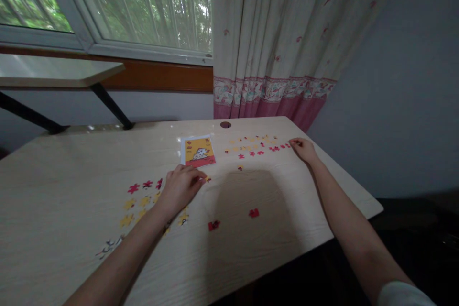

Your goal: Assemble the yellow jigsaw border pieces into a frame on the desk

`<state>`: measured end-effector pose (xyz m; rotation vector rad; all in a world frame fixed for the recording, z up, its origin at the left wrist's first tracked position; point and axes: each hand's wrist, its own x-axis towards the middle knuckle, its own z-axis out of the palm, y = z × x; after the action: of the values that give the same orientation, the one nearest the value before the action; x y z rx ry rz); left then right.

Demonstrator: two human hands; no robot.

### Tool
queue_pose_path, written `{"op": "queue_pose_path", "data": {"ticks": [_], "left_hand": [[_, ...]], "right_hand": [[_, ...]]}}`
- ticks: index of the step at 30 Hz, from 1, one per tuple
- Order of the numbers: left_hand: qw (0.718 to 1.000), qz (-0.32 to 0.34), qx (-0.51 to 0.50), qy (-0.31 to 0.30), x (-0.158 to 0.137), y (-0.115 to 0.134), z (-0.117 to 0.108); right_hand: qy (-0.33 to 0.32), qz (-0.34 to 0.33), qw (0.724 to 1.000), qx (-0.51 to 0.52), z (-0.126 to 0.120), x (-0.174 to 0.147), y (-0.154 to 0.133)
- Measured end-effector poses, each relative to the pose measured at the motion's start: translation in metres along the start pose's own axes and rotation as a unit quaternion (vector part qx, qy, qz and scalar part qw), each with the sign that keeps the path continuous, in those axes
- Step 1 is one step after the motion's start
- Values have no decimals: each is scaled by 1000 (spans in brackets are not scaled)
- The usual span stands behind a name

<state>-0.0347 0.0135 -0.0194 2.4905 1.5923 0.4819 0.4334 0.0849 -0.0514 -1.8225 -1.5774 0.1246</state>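
Note:
My left hand (182, 187) is closed in a pinch on a small yellow puzzle piece (207, 179), just below the picture card (198, 151). That card shows a white cartoon animal on yellow and red. Farther right, my right hand (304, 148) has its fingers drawn together on a red puzzle piece (289, 146) at the end of a row; the fingertips partly hide the contact. Two red pieces with dark marks, one nearer (214, 225) and one to its right (254, 213), lie apart at the front. A small yellow-and-red piece (240, 168) lies between the hands.
Rows of yellow and red pieces (251, 148) lie at the back right. More pieces (145, 201) spread on the left, partly behind my left forearm, with white ones (108, 246) nearer. The table (64, 191) has a cable hole (225, 125); a raised shelf (60, 71) stands back left.

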Motion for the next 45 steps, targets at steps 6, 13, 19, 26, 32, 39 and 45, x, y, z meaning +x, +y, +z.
{"op": "queue_pose_path", "data": {"ticks": [6,13,19,26,32,39,45], "left_hand": [[1000,2,-3,4,0,-2,1],[1000,4,2,2,1,-1,0],[1000,8,-9,4,0,-2,1],[1000,3,-16,8,0,-3,2],[1000,6,-2,5,0,-1,1],[1000,8,-9,3,0,0,0],[1000,5,-6,-1,0,1,-1]], "right_hand": [[-18,-48,998,-19,3,-2,-2],[-6,-132,987,-93,15,-6,-21],[-90,-192,967,-141,30,-13,-48],[-124,-210,959,-147,33,-15,-50],[-80,-191,972,-111,28,-19,-63],[-179,-251,944,-115,47,-20,-149],[-259,-286,910,-151,74,-3,-193]]}}
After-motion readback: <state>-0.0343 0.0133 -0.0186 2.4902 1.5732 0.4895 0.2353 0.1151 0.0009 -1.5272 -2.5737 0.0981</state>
